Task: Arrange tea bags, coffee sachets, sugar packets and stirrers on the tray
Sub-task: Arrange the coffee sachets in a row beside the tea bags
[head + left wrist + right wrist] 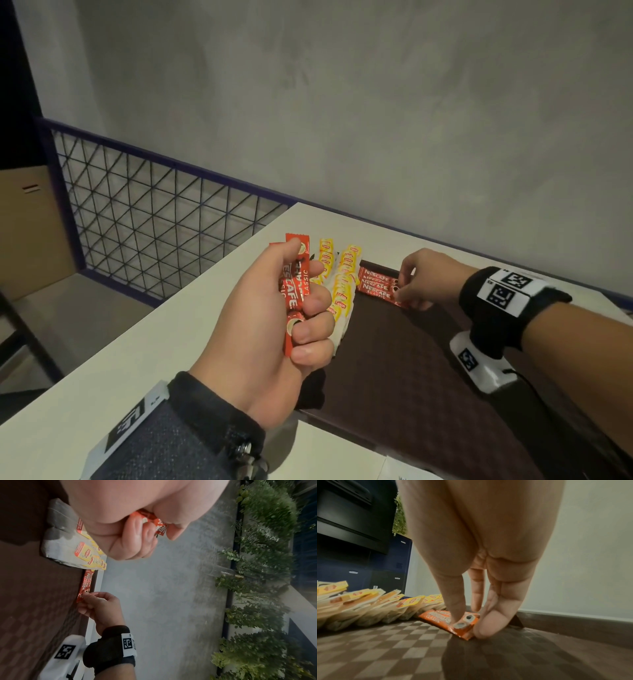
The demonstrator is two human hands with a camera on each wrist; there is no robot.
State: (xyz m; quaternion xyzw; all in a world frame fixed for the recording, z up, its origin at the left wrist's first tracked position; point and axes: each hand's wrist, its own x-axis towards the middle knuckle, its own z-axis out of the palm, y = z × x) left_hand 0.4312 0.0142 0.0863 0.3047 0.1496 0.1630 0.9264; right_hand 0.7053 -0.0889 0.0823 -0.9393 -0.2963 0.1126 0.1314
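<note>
My left hand (301, 308) is raised over the table's left part and grips a bundle of red coffee sachets (294, 291) upright; they show between its fingers (150, 534) as red sachets (154, 520). A dark brown chequered tray (411, 377) lies on the table. Rows of yellow-tagged tea bags (342, 284) overlap along its left side. At its far corner lie red coffee sachets (375, 284). My right hand (407, 287) pinches the end of the nearest one (465, 627), with the index finger on top and the thumb at its end.
The tray sits on a white table (137, 342) against a grey wall. A wire mesh railing (154, 222) and a cardboard box (27, 222) stand beyond the table's left edge. Green plants (257, 601) line the wall farther off.
</note>
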